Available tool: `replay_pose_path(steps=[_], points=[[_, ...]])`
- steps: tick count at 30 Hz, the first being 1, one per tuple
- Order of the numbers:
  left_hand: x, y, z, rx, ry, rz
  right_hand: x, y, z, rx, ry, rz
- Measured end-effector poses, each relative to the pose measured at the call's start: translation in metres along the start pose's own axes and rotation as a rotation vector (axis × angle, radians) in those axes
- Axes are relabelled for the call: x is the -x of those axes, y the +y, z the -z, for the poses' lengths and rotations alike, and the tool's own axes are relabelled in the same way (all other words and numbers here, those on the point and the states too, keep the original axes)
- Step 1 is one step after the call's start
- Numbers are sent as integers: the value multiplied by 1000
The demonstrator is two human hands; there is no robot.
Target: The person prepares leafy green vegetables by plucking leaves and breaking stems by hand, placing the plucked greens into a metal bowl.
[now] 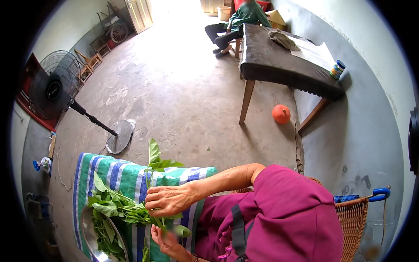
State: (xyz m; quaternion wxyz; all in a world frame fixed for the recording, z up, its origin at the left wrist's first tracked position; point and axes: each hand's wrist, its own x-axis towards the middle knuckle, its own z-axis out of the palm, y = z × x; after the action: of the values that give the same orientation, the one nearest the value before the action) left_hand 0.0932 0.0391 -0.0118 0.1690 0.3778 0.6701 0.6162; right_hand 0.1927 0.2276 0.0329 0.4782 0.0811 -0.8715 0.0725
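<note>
A bunch of leafy green stems [126, 209] lies on a striped cloth [115, 172] of green, blue and white. My left hand [168, 201], back side up, has its fingers closed round a leafy stem [153, 163] whose leaves stick up beyond it. Just below it in the view is my right hand [168, 242], palm partly showing, beside some leaves [181, 230]; its fingertips are partly hidden and blurred. At the lower left, a metal bowl [89, 231] holds more green leaves [107, 236].
A standing fan [54, 89] is at the left. Across the room a person [246, 17] sits beside a dark-covered table [288, 61] with a jar [337, 69] on it. An orange pumpkin [281, 114] sits on the floor. A wicker chair [353, 222] is at the lower right.
</note>
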Motion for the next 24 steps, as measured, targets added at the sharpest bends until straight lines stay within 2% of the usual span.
replay_pose_path(steps=[2, 4, 8, 10, 14, 22, 24], points=[[0, 4, 2, -127, -21, -95, 2, -1, 0, 6, 1, 6], [2, 23, -1, -148, -18, -43, 4, -3, 1, -15, -107, -21], [3, 13, 4, -198, -23, 7, 3, -5, 0, -11, -89, -9], [-2, 25, -1, -149, -17, 121, -1, -6, 6, -81, -74, -6], [5, 25, 2, -1, 73, 193, -1, -20, 2, -102, 4, 21], [7, 27, 11, -1, 128, 242, 13, -32, -3, -196, -62, -41], [6, 27, 13, -57, 120, 198, 17, -29, 0, -194, -64, -70]])
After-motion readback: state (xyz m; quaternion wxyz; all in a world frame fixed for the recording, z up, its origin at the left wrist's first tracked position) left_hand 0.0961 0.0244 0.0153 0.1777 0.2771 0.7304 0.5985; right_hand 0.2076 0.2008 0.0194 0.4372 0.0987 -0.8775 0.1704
